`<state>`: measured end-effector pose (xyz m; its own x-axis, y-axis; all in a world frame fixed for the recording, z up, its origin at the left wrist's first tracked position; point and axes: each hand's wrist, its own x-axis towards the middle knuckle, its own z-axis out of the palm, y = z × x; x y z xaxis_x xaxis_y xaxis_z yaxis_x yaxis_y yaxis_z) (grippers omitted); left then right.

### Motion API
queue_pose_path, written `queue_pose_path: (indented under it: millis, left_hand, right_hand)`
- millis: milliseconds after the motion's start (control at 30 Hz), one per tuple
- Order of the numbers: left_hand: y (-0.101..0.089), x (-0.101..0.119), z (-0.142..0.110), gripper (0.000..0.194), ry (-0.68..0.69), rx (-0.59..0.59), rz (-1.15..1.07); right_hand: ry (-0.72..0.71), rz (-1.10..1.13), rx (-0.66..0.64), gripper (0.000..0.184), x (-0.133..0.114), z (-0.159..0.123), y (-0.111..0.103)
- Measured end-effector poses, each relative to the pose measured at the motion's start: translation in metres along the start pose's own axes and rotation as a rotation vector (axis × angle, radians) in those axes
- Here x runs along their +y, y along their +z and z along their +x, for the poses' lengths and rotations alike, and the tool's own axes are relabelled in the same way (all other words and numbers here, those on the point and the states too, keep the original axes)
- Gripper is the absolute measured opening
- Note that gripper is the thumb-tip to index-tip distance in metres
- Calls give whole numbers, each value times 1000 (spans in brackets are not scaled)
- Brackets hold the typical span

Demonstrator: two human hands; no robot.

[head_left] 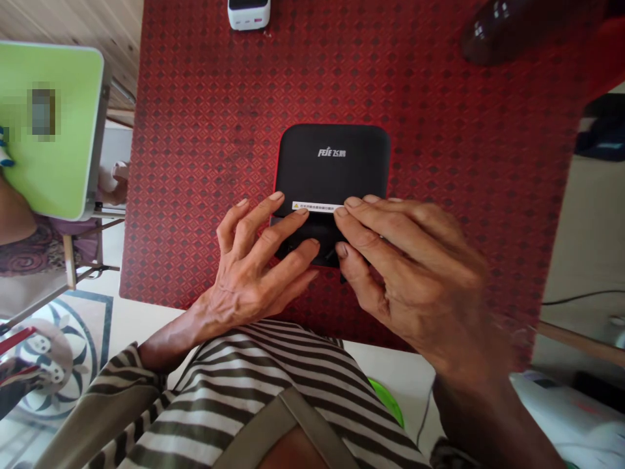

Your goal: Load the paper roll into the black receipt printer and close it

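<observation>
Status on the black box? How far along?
Done: the black rounded box lies flat on the red patterned mat, logo side up. In hand: the left hand is spread over its lower half, and the right hand has its fingertips at the right end of the white warning label. Left: the label still sits on the box; the hands hide the lower part, so I can't tell more.

The left-hand grip (249,267) lies palm down, its fingers (273,225) spread wide and angled forward and inward, with the bare left wrist (205,319) low behind them. The right-hand grip (410,280) faces it, back upward, its fingers held close together and pointing inward, the thumb (354,283) set apart beneath them. The right wrist (454,381) and forearm (488,430) look slightly blurred.
</observation>
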<state>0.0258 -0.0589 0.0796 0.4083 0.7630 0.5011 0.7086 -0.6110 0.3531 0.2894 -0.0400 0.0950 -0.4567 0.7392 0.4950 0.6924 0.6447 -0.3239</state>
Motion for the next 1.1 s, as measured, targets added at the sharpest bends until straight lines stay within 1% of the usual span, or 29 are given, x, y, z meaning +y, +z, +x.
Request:
queue_pose_path:
  millis: [100, 167, 267, 300, 400, 467, 533, 600, 700, 733, 767, 800, 833, 900, 933, 1000, 1100]
  left_hand:
    - [-1, 1, 0, 30, -30, -27, 13]
    - [-2, 2, 0, 35, -50, -42, -3]
    - [-1, 2, -1, 39, -52, -25, -60]
    - [0, 2, -1, 39, -48, -18, -71]
    - [4, -4, 3, 42, -41, 19, -116]
    - [6, -11, 7, 49, -45, 85, -192]
    - [6, -18, 9, 55, -68, 146, -266]
    - [5, -24, 7, 56, -98, 170, -287]
    - [8, -26, -3, 50, -161, 205, -261]
    - [11, -26, -8, 49, -212, 229, -273]
    - [14, -25, -14, 47, -291, 255, -318]
    - [17, -24, -18, 44, -405, 250, -395]
    - [21, -24, -22, 44, -505, 220, -491]
    - [25, -25, -25, 49, -614, 139, -645]
    - [26, -26, -24, 52, -633, 96, -693]
    - [26, -29, -20, 51, -639, 39, -745]
    - [21, -32, -10, 44, -651, 34, -794]
  right_hand:
    - [21, -20, -3, 59, -3, -3, 0]
    - [39, -19, -42, 66, -4, -5, -2]
    - [39, -8, -105, 72, -6, -9, -1]
    - [37, -8, -89, 71, -6, -10, 0]
    - [55, -2, 19, 64, -6, -12, 7]
    - [71, 30, 43, 63, -5, -11, 9]
    - [80, 67, 37, 64, -4, -10, 8]
    - [116, 84, 78, 66, -5, -11, 6]
    - [184, 65, 238, 65, -7, -18, 5]
    - [205, 42, 296, 60, -9, -23, 6]
    - [232, 12, 342, 54, -11, -28, 8]
    - [268, -16, 369, 46, -14, -34, 11]
    - [313, -37, 378, 39, -17, -39, 14]
    - [375, -48, 384, 29, -23, -49, 21]
    - [389, -37, 384, 28, -26, -52, 25]
    - [382, -13, 419, 34, -31, -56, 32]
    - [409, 8, 462, 42, -36, -59, 39]
